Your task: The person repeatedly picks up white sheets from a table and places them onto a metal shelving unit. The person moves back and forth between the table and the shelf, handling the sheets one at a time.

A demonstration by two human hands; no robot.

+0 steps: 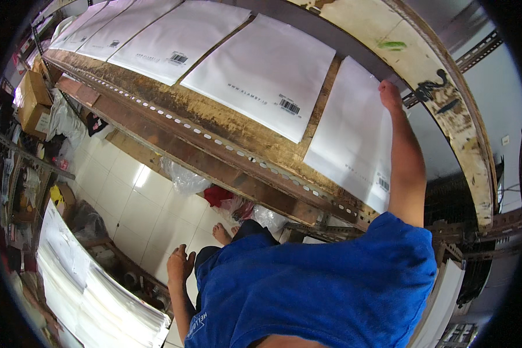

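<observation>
Right hand (pixel 390 94) lies on the far top corner of a white padded envelope (pixel 354 139) — fingers laid flat on the paper, not closed around it. This envelope rests on the worn wooden desk (pixel 226 124) at about 2 o'clock, the last of a row; the next white envelope (pixel 261 72) lies just beside it at its 10 o'clock. Left hand (pixel 180 264) hangs at 7 o'clock — fingers loosely spread, holding nothing — above a stack of clear bags (pixel 93 296).
</observation>
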